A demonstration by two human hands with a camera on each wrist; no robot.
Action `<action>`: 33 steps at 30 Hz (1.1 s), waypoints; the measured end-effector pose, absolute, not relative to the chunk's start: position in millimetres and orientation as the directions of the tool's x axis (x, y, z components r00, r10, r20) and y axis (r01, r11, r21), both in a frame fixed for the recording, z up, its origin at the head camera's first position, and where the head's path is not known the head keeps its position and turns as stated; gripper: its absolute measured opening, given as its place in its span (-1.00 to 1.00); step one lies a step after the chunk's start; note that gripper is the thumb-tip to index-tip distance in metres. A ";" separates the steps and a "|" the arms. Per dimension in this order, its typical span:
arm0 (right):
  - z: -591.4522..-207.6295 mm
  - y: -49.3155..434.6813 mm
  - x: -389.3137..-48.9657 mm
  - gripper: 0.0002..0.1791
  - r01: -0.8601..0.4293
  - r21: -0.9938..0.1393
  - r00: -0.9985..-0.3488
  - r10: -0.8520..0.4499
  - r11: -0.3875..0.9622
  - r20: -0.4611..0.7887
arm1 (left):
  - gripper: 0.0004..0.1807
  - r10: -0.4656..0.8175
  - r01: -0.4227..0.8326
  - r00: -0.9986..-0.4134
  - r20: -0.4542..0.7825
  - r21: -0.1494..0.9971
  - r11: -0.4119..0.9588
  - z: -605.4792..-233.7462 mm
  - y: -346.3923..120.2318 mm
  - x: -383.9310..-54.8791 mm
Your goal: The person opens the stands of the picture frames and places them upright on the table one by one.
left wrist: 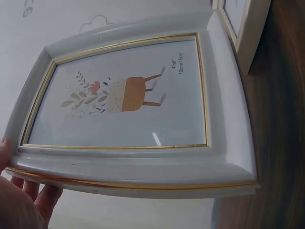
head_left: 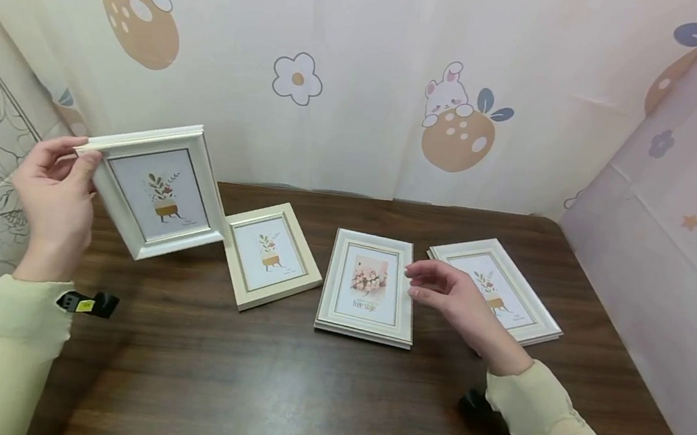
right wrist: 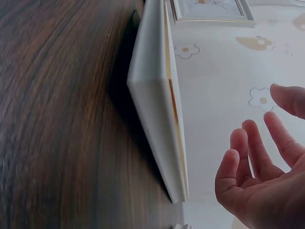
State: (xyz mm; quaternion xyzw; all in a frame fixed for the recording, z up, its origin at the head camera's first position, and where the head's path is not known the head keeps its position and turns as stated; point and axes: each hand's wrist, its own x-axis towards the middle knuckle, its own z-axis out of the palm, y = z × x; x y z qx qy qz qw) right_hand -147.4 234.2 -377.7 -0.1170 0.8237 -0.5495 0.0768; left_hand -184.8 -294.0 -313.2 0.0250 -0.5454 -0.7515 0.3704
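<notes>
My left hand [head_left: 57, 195] grips a white picture frame [head_left: 208, 187] by its upper left corner, thumb on the front. The frame is tilted above the table, and its insert shows a potted plant drawing. In the left wrist view, the same frame [left wrist: 233, 119] fills most of the picture, with a gold inner line. My right hand [head_left: 454, 295] hovers by the right edge of a white frame [head_left: 333, 282] with a pink flower insert. Its fingers are loosely bent with nothing between them, as the right wrist view also shows the hand [right wrist: 267, 186].
A cream frame [head_left: 234, 268] lies angled on the brown wooden table [head_left: 269, 400], just right of the raised frame. Another white frame [head_left: 530, 302] lies at the right, partly behind my right hand. A patterned curtain [head_left: 358, 152] hangs along the back and sides.
</notes>
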 end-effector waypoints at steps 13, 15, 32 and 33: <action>-380.6 245.4 -151.9 -0.62 -0.102 -0.908 -0.967 -0.254 0.405 -0.005 | -0.72 -0.645 0.477 -0.712 0.279 0.866 -0.152 -322.3 -316.4 -210.6; -381.1 245.7 -151.5 -0.63 -0.108 -0.909 -0.965 -0.261 0.402 -0.001 | -0.74 -0.650 0.471 -0.708 0.274 0.870 -0.146 -324.9 -318.5 -214.2; -384.3 234.0 -133.6 -0.72 -0.125 -0.917 -0.935 -0.353 0.380 -0.019 | -0.73 -0.647 0.346 -0.745 0.164 0.923 -0.165 -339.8 -333.9 -229.3; -384.7 233.7 -133.4 -0.72 -0.123 -0.917 -0.935 -0.353 0.380 -0.021 | -0.73 -0.644 0.339 -0.748 0.163 0.927 -0.160 -339.8 -334.1 -229.6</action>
